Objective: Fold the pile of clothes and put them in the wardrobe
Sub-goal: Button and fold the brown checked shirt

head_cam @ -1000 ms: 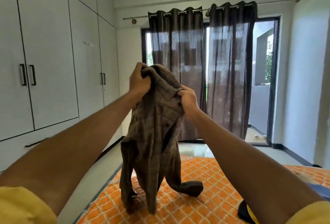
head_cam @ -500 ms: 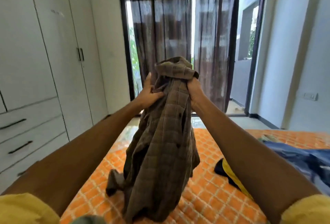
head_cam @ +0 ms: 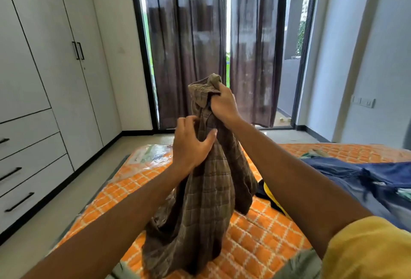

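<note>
A brown checked shirt hangs bunched in front of me, its lower part resting on the orange quilted bed. My right hand is fisted around the collar at the top. Lower down, my left hand wraps loosely around the fabric, thumb across the front. The white wardrobe stands along the left wall with its doors closed.
Blue jeans and a yellow-and-black garment lie on the bed to the right. A plastic-wrapped packet sits at the bed's far left corner. Drawers run under the wardrobe. Dark curtains cover the glass door ahead.
The shirt has come lower. My left hand has slid down from the collar area to the shirt's body, while my right hand keeps the collar. The view has tilted downward.
</note>
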